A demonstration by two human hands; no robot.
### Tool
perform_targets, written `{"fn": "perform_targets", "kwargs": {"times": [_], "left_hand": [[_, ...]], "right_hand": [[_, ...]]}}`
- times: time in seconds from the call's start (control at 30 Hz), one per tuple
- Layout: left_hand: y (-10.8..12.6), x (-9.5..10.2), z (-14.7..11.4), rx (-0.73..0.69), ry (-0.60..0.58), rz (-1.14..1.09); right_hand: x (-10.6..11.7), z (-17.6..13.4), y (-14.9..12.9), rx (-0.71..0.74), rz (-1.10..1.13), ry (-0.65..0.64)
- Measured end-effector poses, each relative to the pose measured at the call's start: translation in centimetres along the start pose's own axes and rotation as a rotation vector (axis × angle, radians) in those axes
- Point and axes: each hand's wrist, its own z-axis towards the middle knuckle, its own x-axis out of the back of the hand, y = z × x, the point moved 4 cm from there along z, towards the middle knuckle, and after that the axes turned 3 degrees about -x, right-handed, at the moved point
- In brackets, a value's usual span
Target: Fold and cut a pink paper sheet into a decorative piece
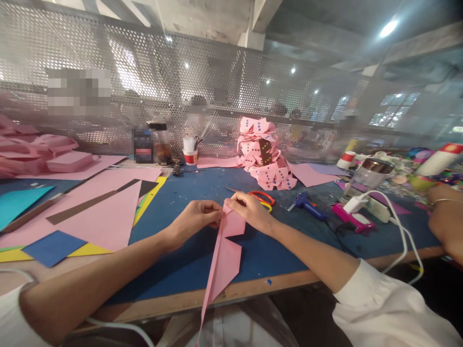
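Observation:
A long pink paper strip (228,262), folded lengthwise and notched along its right side, hangs from my hands over the table's front edge. My left hand (202,217) pinches the strip's upper left edge, fingers curled. At the top end, my right hand (249,209) grips the paper between thumb and fingers. Just behind the right hand lie scissors (265,198) with red and yellow handles, partly hidden by it. To their right rests a blue glue gun (307,205). A stack of folded pink paper pieces (267,156) with coloured squares stands at the back.
Coloured paper sheets (108,217) cover the left side, with pink folded paper (39,149) heaped behind. A lidded glass jar (369,178), a magenta device (352,219) and a white cable (401,226) are on the right. Another person's arm (446,217) reaches in at the far right.

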Motion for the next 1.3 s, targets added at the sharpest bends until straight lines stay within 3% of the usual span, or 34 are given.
{"fn": "perform_targets", "kwargs": {"times": [0.13, 0.37, 0.5, 0.8, 1.0, 1.3], "left_hand": [[-0.3, -0.1, 0.0, 0.012, -0.027, 0.002], [-0.3, -0.3, -0.1, 0.033, -0.068, 0.011], [-0.1, -0.2, -0.1, 0.026, -0.048, 0.012], [0.2, -0.1, -0.1, 0.028, -0.021, -0.005], [0.5, 0.1, -0.1, 0.012, 0.0, 0.005], [0.5, 0.2, -0.1, 0.01, 0.019, -0.001]], "right_hand": [[-0.4, 0.0, 0.0, 0.03, 0.007, -0.038], [0.3, 0.0, -0.1, 0.006, 0.026, 0.021], [0.2, 0.2, 0.2, -0.01, 0.042, -0.02], [0.5, 0.3, 0.3, -0.015, 0.016, 0.032], [1.1, 0.2, 0.3, -0.106, 0.13, 0.061], [0.9, 0.3, 0.5, -0.021, -0.002, 0.095]]}}
